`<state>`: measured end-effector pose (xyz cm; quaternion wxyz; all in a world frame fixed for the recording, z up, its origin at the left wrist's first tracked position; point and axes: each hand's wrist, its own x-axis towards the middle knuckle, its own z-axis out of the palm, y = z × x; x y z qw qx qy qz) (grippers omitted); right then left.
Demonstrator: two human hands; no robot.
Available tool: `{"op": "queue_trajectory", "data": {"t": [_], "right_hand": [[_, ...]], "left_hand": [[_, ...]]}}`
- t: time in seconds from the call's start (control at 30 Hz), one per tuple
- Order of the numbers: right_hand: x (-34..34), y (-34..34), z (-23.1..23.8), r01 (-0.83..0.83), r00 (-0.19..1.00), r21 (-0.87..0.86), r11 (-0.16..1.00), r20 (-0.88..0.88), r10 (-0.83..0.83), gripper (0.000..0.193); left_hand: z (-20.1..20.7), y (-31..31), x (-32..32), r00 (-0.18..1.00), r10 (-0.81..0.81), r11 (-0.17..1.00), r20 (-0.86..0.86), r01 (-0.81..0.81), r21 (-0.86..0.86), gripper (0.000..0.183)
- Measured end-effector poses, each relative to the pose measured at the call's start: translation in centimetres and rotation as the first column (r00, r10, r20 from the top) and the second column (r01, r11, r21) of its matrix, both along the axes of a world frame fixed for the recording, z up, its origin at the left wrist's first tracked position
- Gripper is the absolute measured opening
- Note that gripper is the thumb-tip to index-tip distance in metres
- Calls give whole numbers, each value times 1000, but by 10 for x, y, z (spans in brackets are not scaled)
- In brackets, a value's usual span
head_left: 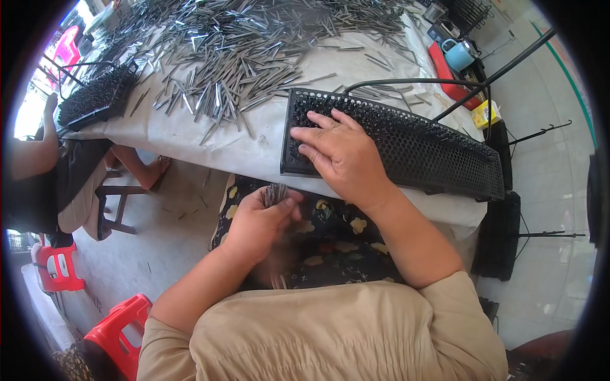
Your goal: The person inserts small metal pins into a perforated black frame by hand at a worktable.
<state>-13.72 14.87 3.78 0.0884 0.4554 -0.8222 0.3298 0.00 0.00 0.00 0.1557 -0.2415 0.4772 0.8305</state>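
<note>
My left hand [257,219], low in front of the table edge, is closed around a bundle of thin dark strips [275,193] whose ends stick up above the thumb. My right hand [343,143] lies on the left part of a long black perforated rack [438,155], fingers spread over its top. Under and around those fingers the holes are packed with dark upright pieces. Toward the right end the honeycomb holes show bare. Whether a single strip sits beneath my right fingertips cannot be made out.
Loose strips [222,70] heap across the far table. A second rack [98,95] stands at the left, beside a seated person [38,165]. At the right are a blue mug [457,56], a red tray [450,82] and black stands [499,244]. Red stools [124,330] stand lower left.
</note>
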Motion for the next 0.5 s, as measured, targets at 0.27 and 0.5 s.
{"op": "queue_trajectory", "data": {"t": [0.27, 0.5], "right_hand": [[-3, 2, 1, -121, 990, 18, 992, -71, 122, 23], [-4, 3, 6, -155, 986, 16, 988, -53, 156, 27]], "left_hand": [[-4, -4, -9, 1000, -12, 1000, -9, 12, 28, 11], [2, -11, -13, 999, -25, 997, 25, 23, 73, 11]]}}
